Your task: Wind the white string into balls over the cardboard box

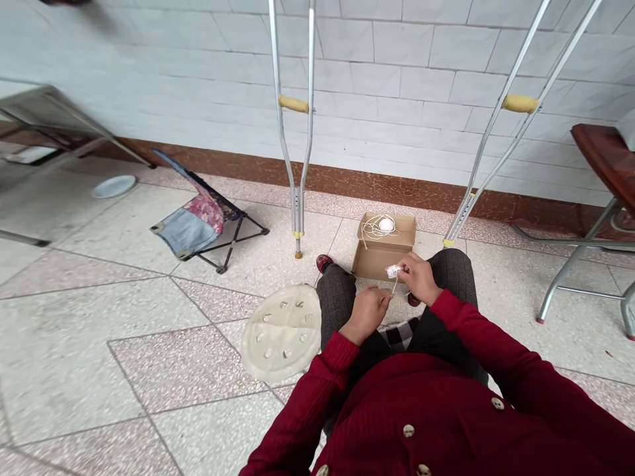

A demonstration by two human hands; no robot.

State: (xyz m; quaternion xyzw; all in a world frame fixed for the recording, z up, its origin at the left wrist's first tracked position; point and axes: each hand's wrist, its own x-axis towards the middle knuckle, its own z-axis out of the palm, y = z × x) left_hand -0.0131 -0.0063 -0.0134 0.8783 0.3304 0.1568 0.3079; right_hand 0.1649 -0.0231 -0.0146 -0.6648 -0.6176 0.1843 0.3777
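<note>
My right hand (419, 277) pinches a small white bundle (393, 271) between thumb and fingers. It looks crumpled or wound, and its exact kind is too small to tell. From the bundle a short length of white string (395, 286) runs down to my left hand (368, 312), whose fingertips are closed on it. Both hands are between my knees, just in front of an open cardboard box (370, 262). Against the box's far part lie a white ball of string (386, 226) and loose white loops.
A round, pale mat with several holes (278, 330) lies by my left leg. Two metal crutches (296, 205) (464, 205) lean on the tiled wall. A folding stool (193, 221) and pale-blue plate (114, 186) are leftward; a metal-legged chair (585, 258) stands right.
</note>
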